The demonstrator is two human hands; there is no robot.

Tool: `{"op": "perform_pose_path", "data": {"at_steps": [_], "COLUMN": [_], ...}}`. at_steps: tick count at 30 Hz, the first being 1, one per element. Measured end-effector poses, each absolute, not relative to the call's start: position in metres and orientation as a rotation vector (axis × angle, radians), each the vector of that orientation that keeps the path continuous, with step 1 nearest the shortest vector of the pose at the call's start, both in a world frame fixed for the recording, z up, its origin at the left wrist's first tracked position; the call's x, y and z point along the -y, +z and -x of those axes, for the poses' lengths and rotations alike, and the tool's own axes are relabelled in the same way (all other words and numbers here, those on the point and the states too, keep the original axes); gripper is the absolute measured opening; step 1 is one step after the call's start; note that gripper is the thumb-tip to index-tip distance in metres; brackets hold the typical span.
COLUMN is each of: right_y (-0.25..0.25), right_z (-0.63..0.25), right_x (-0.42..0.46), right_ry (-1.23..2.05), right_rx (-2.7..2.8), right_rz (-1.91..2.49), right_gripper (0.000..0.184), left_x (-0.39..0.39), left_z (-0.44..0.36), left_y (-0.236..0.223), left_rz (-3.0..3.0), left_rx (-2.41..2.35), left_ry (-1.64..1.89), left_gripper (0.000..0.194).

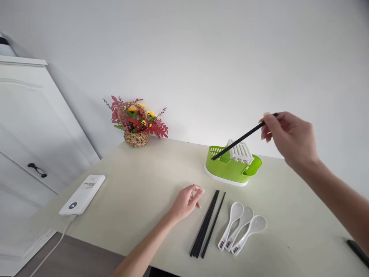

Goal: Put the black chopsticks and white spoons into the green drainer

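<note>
Pale counter, green utensil holder near its back edge, right hand up to the holder's right.
The left hand is low, half-curled, nothing showing in it, with open counter leftward; three white spoons and black chopsticks lie rightward. The right hand, nearer the holder, pinches a held chopstick, slanting down-left; whether its tip is above or before the holder is hard to tell.

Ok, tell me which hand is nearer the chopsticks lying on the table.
Left. The left hand is just left of the lying chopsticks, near their far ends; the right hand is raised, farther off to their right, holding another chopstick.
</note>
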State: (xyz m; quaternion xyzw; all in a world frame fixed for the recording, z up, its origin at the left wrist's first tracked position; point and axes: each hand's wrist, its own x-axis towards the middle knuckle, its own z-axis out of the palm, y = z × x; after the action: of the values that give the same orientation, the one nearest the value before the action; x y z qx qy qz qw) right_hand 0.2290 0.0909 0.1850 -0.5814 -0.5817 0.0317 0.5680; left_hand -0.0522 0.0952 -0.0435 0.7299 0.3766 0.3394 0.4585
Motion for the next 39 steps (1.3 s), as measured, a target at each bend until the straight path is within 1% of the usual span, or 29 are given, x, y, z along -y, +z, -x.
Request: {"op": "perform_pose_path", "data": {"at_steps": [3,5,9,17,22,24,27,28,32,34,36,39], "right_y": [0.189,0.184,0.164,0.136,0.124,0.121,0.122,0.123,0.129,0.127,0.120,0.106], "right_z": [-0.241,-0.246,-0.254,-0.259,-0.255,-0.254,-0.251,-0.250,-0.238,-0.230,-0.221,-0.208], "right_x": [-0.114,-0.132,-0.168,-0.213,-0.229,-0.232,-0.223,-0.217,-0.176,-0.149,-0.121,-0.081], "right_ry": [-0.038,-0.076,-0.005,0.103,0.119,0.102,0.070,0.040,-0.168,-0.265,-0.313,-0.323], "right_rx": [1.361,1.424,1.562,1.727,1.763,1.722,1.626,1.611,1.748,1.978,2.327,2.762], "right_rz": [1.413,1.510,1.640,1.790,1.805,1.811,1.814,1.807,1.670,1.534,1.327,0.991], "right_gripper": [0.037,0.042,0.053,0.039,0.035,0.037,0.050,0.050,0.036,0.032,0.028,0.028], "left_x": [-0.096,-0.097,-0.097,-0.096,-0.095,-0.095,-0.094,-0.094,-0.094,-0.095,-0.094,-0.092], "left_z": [0.051,0.050,0.049,0.048,0.048,0.048,0.048,0.048,0.049,0.049,0.048,0.046], "left_y": [-0.046,-0.047,-0.047,-0.046,-0.045,-0.045,-0.044,-0.044,-0.042,-0.041,-0.040,-0.040], "left_rz": [-1.835,-1.840,-1.835,-1.829,-1.857,-1.875,-1.885,-1.893,-1.977,-2.027,-2.071,-2.157], "left_rx": [-0.935,-0.934,-0.925,-0.925,-0.950,-0.955,-0.950,-0.952,-0.989,-1.010,-1.024,-1.030], "left_ry": [0.818,0.810,0.789,0.753,0.735,0.740,0.734,0.730,0.738,0.741,0.732,0.696], "left_gripper": [0.044,0.044,0.045,0.044,0.043,0.041,0.041,0.041,0.042,0.042,0.040,0.034]}}
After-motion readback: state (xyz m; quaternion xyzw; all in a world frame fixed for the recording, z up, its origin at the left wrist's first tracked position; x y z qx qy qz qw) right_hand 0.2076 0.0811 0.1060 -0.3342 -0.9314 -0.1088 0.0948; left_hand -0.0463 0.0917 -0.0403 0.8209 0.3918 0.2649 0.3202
